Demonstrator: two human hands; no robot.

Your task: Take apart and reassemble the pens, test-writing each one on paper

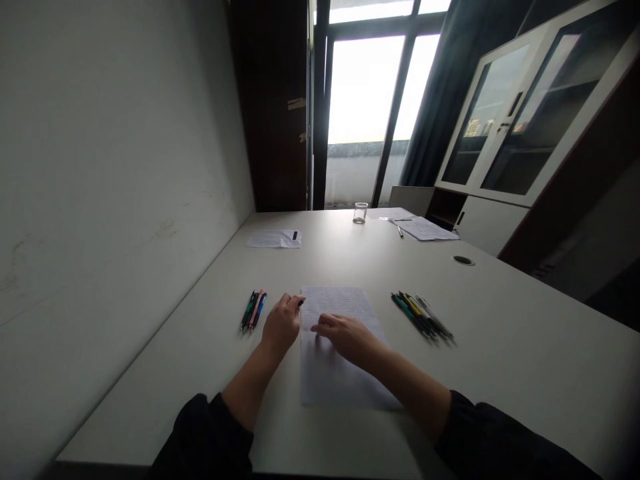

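Note:
A sheet of paper (pixel 345 380) with lines of writing on its upper part lies on the white table (pixel 200 373). At its left edge is my left hand (pixel 283 323), fingers closed around a small dark object whose kind I cannot make out. My right hand (pixel 343 333) is over the middle of the sheet, its fingers bent; whether it holds anything is unclear. Left of my left hand lies a group of several pens (pixel 253 311). Another group of pens (pixel 421 315), with green, yellow and grey ones, lies to the right of the sheet.
A wall borders the table's left side. Toward the far edge are a paper with a dark item (pixel 275 239), a glass (pixel 360 213), more papers (pixel 427 229) and a pen (pixel 400 231). A round cable hole (pixel 463 261) is at the right. Cabinets stand beyond.

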